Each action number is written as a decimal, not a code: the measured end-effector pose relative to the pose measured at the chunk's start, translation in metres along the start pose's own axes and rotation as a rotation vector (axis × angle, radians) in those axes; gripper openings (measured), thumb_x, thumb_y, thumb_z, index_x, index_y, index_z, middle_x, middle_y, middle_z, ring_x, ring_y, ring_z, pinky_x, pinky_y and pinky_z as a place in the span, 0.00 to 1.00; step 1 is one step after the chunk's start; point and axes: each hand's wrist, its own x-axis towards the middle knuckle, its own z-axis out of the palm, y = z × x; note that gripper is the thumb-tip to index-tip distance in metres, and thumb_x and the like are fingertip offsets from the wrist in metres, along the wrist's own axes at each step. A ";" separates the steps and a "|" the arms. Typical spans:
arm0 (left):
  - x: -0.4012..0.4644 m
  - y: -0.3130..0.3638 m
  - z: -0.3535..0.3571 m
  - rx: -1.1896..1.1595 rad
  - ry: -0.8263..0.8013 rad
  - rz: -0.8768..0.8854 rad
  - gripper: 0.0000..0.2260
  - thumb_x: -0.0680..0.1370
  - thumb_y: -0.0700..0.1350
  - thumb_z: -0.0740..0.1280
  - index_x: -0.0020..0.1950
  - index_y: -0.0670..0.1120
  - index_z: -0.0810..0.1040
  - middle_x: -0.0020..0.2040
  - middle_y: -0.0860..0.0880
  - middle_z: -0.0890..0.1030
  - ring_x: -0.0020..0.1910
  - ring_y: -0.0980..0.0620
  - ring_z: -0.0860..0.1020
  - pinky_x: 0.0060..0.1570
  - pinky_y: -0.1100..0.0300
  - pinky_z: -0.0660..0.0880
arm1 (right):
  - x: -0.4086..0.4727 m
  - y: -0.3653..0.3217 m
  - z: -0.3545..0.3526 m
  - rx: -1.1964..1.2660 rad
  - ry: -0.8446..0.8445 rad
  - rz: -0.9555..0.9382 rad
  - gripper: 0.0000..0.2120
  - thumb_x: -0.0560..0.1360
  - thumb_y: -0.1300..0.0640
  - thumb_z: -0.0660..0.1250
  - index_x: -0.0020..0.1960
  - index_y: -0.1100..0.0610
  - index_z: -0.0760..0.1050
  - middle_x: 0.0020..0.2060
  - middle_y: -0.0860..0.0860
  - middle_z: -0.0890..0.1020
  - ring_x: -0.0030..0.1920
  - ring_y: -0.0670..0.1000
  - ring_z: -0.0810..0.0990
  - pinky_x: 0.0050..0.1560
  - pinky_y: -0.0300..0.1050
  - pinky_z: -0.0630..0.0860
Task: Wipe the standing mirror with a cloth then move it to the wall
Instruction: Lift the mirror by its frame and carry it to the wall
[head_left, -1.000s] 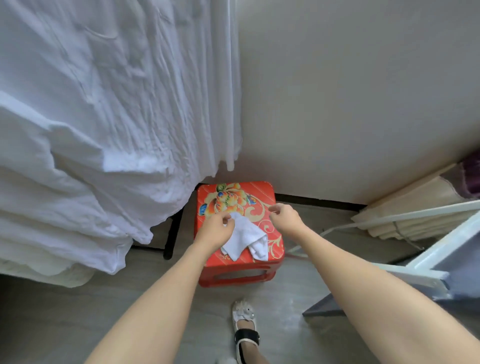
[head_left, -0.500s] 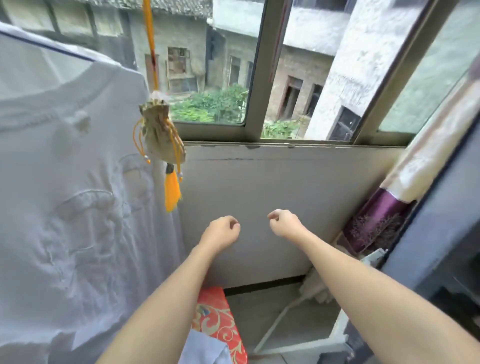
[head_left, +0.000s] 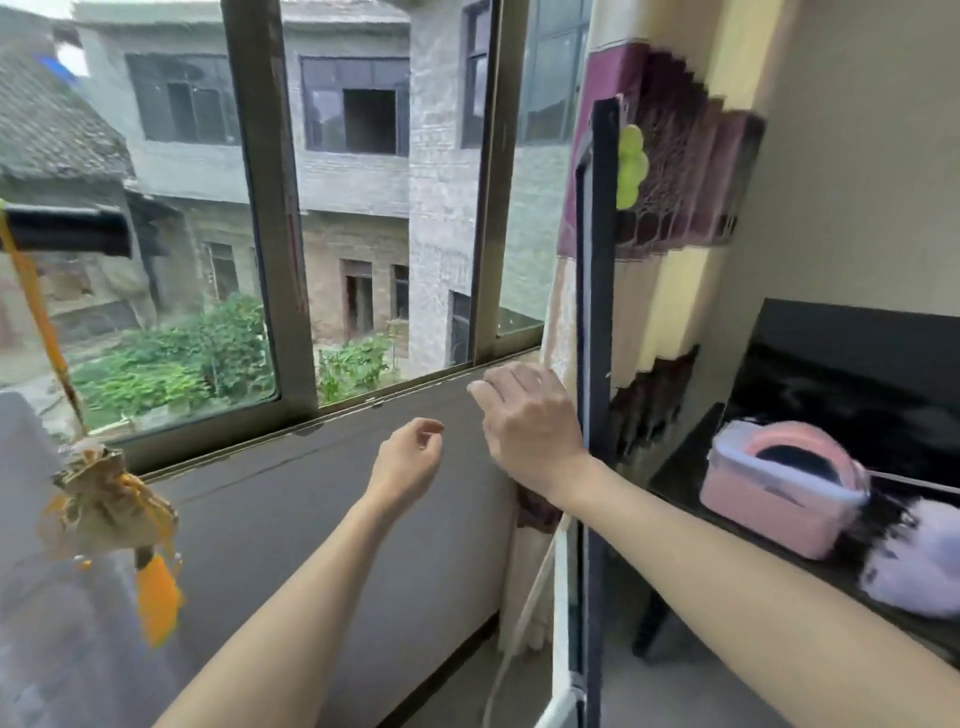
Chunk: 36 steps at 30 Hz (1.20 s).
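We see the standing mirror (head_left: 595, 322) edge-on at the right, a tall dark frame that stands upright in front of the curtain (head_left: 670, 156). Its top reaches high up and its bottom runs out of view at the lower edge, so we cannot see its feet. We cannot see the glass from here.

Our right hand (head_left: 527, 421) is up by the mirror's left edge, with fingers spread and loose. It holds nothing, and it looks to touch or nearly touch the frame; we cannot tell which. Our left hand (head_left: 410, 457) floats in the air to the left, fingers curled a little and apart, with nothing in it.

Between the mirror and the wall (head_left: 332, 499) under the window (head_left: 270, 208) there is bare floor (head_left: 519, 686). A thin white rod (head_left: 519, 629) leans there.

On the right, a dark counter (head_left: 685, 467) stands close beside the mirror. A pink case (head_left: 784, 488) and something fluffy and pale purple (head_left: 914, 561) sit on it, both blurry.

At the left, a small pouch with a yellow tassel (head_left: 111, 514) hangs in front of a pale cloth that is cut off.
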 end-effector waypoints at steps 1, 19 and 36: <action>0.001 0.005 0.002 -0.011 -0.008 0.011 0.11 0.77 0.40 0.61 0.56 0.46 0.79 0.53 0.45 0.81 0.54 0.48 0.77 0.52 0.61 0.70 | -0.002 0.004 -0.006 -0.036 0.032 -0.032 0.13 0.65 0.62 0.57 0.41 0.57 0.80 0.37 0.52 0.82 0.40 0.55 0.81 0.52 0.46 0.70; -0.015 0.052 0.035 -0.073 -0.144 0.106 0.11 0.78 0.41 0.60 0.58 0.44 0.78 0.54 0.44 0.81 0.53 0.46 0.79 0.52 0.58 0.72 | -0.069 0.082 -0.038 -0.397 0.209 0.081 0.28 0.76 0.67 0.40 0.75 0.59 0.39 0.74 0.51 0.33 0.75 0.49 0.33 0.74 0.53 0.44; -0.009 0.161 0.155 -0.210 -0.284 0.144 0.21 0.78 0.42 0.61 0.70 0.38 0.63 0.60 0.43 0.73 0.58 0.45 0.73 0.56 0.57 0.67 | -0.152 0.216 -0.107 -0.296 0.422 0.885 0.32 0.72 0.70 0.60 0.73 0.67 0.51 0.73 0.66 0.57 0.67 0.64 0.62 0.66 0.47 0.66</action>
